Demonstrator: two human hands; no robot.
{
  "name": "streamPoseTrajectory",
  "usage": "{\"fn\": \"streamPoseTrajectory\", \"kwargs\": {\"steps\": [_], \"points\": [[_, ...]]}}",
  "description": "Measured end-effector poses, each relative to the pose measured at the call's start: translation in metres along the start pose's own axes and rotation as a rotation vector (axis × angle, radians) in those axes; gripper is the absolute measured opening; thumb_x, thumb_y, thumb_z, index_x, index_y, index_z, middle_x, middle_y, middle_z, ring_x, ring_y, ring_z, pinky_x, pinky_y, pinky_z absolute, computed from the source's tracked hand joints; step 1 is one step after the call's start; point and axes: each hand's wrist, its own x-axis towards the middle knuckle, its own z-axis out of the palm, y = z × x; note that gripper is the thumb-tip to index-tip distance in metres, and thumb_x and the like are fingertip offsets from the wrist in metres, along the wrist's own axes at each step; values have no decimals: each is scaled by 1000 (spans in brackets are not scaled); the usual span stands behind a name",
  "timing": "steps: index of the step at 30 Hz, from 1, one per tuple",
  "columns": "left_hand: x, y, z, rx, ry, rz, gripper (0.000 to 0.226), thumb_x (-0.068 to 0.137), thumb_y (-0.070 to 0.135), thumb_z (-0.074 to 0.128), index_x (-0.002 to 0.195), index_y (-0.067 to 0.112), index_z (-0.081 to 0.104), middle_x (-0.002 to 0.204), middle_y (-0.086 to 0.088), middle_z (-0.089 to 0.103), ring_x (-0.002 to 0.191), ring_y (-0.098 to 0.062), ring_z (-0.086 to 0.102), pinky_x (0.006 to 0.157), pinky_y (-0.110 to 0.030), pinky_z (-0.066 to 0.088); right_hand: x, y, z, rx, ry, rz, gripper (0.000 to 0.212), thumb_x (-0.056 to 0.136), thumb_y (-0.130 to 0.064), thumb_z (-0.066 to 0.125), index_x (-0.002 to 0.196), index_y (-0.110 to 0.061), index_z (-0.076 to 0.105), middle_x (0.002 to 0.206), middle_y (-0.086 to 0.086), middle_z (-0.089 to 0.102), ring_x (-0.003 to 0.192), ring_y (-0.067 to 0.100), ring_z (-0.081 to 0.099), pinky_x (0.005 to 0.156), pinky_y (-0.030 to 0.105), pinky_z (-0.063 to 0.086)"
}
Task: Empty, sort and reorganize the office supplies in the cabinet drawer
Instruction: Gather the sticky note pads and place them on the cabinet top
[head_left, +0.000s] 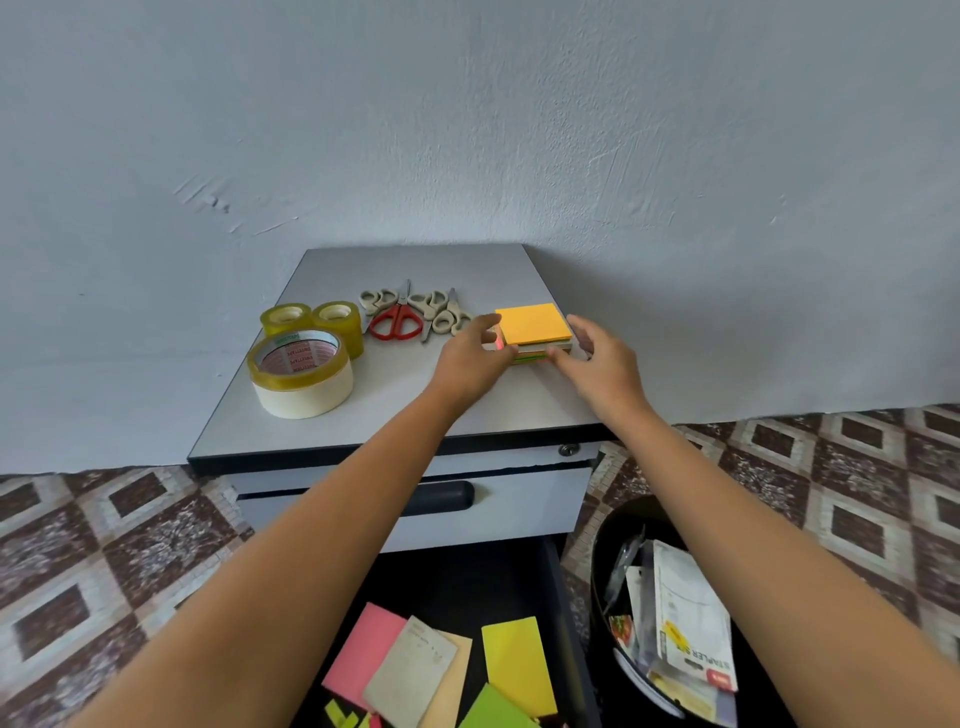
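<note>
Head view: tape rolls and scissors lie at left on the worktop. Left hand, fingers loosely spread, touches the left edge of the sticky-note stack. Right hand, likewise spread, touches its right edge. The open drawer below holds coloured pads.

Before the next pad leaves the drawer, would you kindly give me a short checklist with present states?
1. Sticky-note stack squared up: not ok, lower pads jut out under the orange top pad.
2. Left hand and right hand flank the stack: ok.
3. Firm grip on the stack: cannot tell.
4. Stack apart from the scissors: ok.
5. Tape rolls grouped at the cabinet top's left: ok.
6. Drawer emptied: not ok, the yellow pad and others remain.
</note>
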Motion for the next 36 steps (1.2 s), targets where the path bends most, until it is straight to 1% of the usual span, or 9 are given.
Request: {"fn": "streamPoseTrajectory", "kwargs": {"steps": [5, 8, 11, 14, 19, 21, 26, 30, 36], "points": [[-40, 5, -17, -3, 13, 66, 44, 91, 22, 58, 134, 18, 48, 130, -5, 54, 96, -8, 55, 81, -18, 40, -31, -11, -7, -10, -10, -40, 44, 87, -27, 66, 128, -17, 56, 132, 4, 54, 124, 17, 48, 100, 26, 37], [-71, 1, -25, 55, -12, 138, 39, 94, 22, 54, 133, 20, 50, 129, -1, 54, 99, -6, 54, 72, -14, 46, -58, -19, -7, -24, -38, -87, 42, 88, -27, 64, 128, -19, 56, 133, 1, 53, 124, 14, 46, 98, 20, 33], [-104, -12, -32, 69, 20, 201, 35, 94, 20, 54, 128, 18, 54, 126, 0, 55, 104, -7, 55, 84, -10, 44, -87, -25, -3, -27, -53, -129, 42, 88, -27, 65, 128, -17, 57, 132, 2, 53, 122, 13, 47, 95, 13, 30], [-134, -31, -38, 115, 57, 248, 31, 92, 15, 56, 123, 14, 59, 116, 1, 58, 100, -6, 56, 86, -4, 40, -116, -27, 0, -30, -56, -192, 40, 87, -23, 66, 125, -13, 59, 127, 4, 55, 118, 10, 48, 93, 6, 27], [-185, -81, -43, 203, 16, 220, 29, 91, 13, 59, 119, 12, 62, 109, -1, 60, 96, -7, 56, 89, -11, 43, -171, -17, 18, -3, -119, -206, 37, 87, -21, 66, 122, -11, 60, 119, 1, 54, 108, 4, 45, 88, -7, 23], [-202, -101, -40, 209, -17, 166, 29, 91, 14, 59, 120, 12, 61, 111, -3, 60, 99, -10, 58, 91, -19, 45, -191, -10, 27, 5, -143, -187, 37, 87, -21, 66, 122, -11, 61, 118, 3, 55, 108, 6, 46, 89, -5, 24], [-237, -154, -30, 271, -111, -5, 30, 91, 17, 58, 121, 15, 61, 113, 0, 59, 97, -5, 53, 82, -7, 36, -237, 19, 59, -30, -347, -57, 36, 88, -24, 65, 123, -16, 60, 123, 2, 54, 118, 14, 49, 96, 15, 30], [-254, -186, -18, 300, -190, -132, 32, 92, 21, 55, 124, 15, 59, 121, 0, 58, 102, -7, 53, 88, -17, 39, -258, 47, 81, -106, -484, 45, 39, 88, -26, 64, 126, -17, 58, 127, 3, 52, 121, 16, 47, 97, 18, 30], [-261, -220, 6, 344, -257, -273, 35, 93, 22, 53, 128, 14, 56, 127, -5, 55, 109, -16, 54, 90, -22, 40, -277, 89, 105, -266, -667, 170, 47, 89, -30, 63, 133, -18, 51, 134, 6, 48, 127, 20, 42, 102, 26, 33]]}}
